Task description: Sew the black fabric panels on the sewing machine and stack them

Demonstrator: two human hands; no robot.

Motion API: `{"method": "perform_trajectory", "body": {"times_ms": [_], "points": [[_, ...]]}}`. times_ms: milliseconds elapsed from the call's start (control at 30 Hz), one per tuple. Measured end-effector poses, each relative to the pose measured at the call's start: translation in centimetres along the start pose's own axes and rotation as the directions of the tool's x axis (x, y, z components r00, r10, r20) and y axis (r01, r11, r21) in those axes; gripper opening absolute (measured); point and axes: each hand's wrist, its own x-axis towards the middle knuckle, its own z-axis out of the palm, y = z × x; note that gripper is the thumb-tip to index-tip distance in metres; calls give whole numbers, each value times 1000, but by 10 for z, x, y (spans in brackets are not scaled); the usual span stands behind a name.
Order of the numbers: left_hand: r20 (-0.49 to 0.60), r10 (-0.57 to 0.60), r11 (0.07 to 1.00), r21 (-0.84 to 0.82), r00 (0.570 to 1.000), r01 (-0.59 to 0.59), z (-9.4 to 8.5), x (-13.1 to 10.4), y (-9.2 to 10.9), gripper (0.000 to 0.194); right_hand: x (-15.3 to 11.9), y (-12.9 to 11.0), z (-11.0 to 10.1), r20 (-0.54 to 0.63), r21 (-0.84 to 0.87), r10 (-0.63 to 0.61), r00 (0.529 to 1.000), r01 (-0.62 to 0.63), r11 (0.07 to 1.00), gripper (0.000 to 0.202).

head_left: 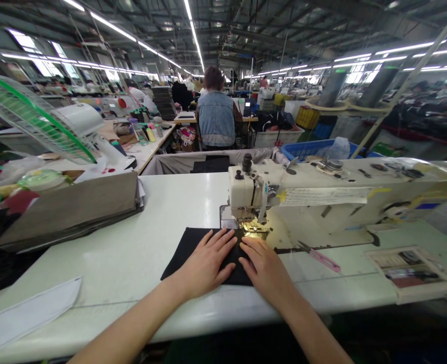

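A black fabric piece [181,253] lies flat on the pale sewing table [140,263], its far right corner close to the lit needle area of the sewing machine [253,199]. My left hand [210,260] rests on the middle of the cloth, palm down with fingers stretched out. On the cloth's right edge lies my right hand [263,265], fingers extended and a little bent, just in front of the needle plate [255,230]. Part of the fabric is hidden under both hands.
Pink-handled thread snips [324,259] lie right of my right hand, with a tool tray [416,270] beyond. A white strip [30,316] lies front left, near stacked grey panels [67,212] and a fan [37,116]. Ahead sits a person in a denim vest [215,119].
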Motion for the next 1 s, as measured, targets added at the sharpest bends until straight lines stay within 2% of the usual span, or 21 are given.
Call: {"method": "perform_trajectory", "body": {"times_ms": [167,400,567,700,833,1000], "points": [[-4,-6,999,-40,1000,6,-6,4,5,58,-2,-2,-2,-6,-2,10,1000,-10,1000,30],[16,9,999,-39,1000,-9,-11,18,-1,62,7,4,-1,-14,0,26,1000,-26,1000,28],[-37,97,995,4,995,-97,-10,17,1,63,4,2,-2,-12,-3,7,1000,-7,1000,29],[-34,131,991,11,991,-131,-13,19,1,60,0,-1,-3,-9,-15,0,1000,0,1000,30],[-21,121,992,25,992,-121,-15,21,2,57,0,-2,-3,-14,-15,7,1000,-8,1000,31],[-19,52,999,10,998,-52,-5,12,6,54,0,-1,-3,-18,-12,9,1000,-9,1000,32]]}}
